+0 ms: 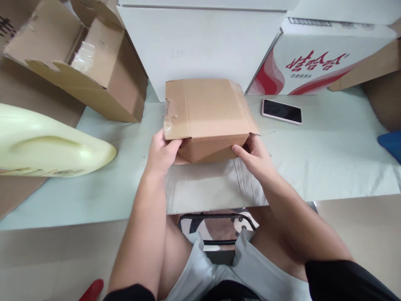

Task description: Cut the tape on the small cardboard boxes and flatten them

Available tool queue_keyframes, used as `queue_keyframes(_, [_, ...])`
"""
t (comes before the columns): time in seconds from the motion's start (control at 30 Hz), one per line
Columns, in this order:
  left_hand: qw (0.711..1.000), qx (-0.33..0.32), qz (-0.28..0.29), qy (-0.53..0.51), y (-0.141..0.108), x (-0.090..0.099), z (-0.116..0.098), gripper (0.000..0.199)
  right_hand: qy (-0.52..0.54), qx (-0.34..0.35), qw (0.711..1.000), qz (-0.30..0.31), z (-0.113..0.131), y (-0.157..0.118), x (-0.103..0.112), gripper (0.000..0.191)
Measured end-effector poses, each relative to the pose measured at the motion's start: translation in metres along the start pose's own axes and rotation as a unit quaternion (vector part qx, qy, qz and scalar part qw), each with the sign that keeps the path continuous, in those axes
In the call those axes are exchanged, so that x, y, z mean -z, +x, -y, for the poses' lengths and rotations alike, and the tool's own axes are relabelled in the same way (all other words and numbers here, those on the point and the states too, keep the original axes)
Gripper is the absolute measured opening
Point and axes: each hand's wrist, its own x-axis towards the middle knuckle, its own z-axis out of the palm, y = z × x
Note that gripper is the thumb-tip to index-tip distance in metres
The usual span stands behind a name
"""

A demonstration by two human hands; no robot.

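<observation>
A brown cardboard box is in front of me on the pale green cloth, its left flap torn along the edge with a bit of clear tape on it. My left hand grips the box at its near left corner, thumb on the near side and fingers partly hidden under the flap. At the near right corner my right hand holds the box, thumb against the front face and the other fingers out of sight behind the edge. What is inside the box cannot be seen.
A phone lies right of the box. Behind stand a white carton and a red-and-white carton. On the left are an opened cardboard box and a pale yellow plastic bottle. A blue object sits at the right edge.
</observation>
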Motion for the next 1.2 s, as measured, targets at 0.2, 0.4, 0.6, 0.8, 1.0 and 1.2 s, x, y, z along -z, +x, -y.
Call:
queue_keyframes(0.2, [1.000, 0.002, -0.006, -0.003, 0.0001, 0.0005, -0.0011, 0.023, -0.015, -0.009, 1.000, -0.001, -0.0017, 0.0004, 0.0015, 0.044])
queue_keyframes(0.4, [1.000, 0.008, -0.004, -0.008, 0.0002, 0.0000, -0.0012, 0.021, -0.009, -0.016, 1.000, -0.002, 0.0001, 0.0000, 0.0004, 0.046])
queue_keyframes(0.6, [1.000, 0.005, 0.000, -0.002, -0.0012, -0.0010, -0.0055, 0.020, -0.003, -0.016, 1.000, 0.000, 0.0000, -0.0017, 0.0001, 0.044])
queue_keyframes(0.8, [1.000, -0.002, 0.008, 0.015, -0.0002, 0.0004, -0.0010, 0.021, 0.004, -0.025, 1.000, -0.001, -0.0006, -0.0020, -0.0006, 0.041])
queue_keyframes(1.0, [1.000, -0.005, -0.005, 0.011, 0.0000, 0.0012, 0.0008, 0.022, 0.011, -0.030, 0.999, 0.003, 0.0032, -0.0032, -0.0019, 0.041])
queue_keyframes(1.2, [1.000, -0.005, -0.004, 0.012, -0.0003, 0.0002, -0.0012, 0.021, 0.007, -0.037, 0.999, 0.002, 0.0016, -0.0039, -0.0014, 0.043])
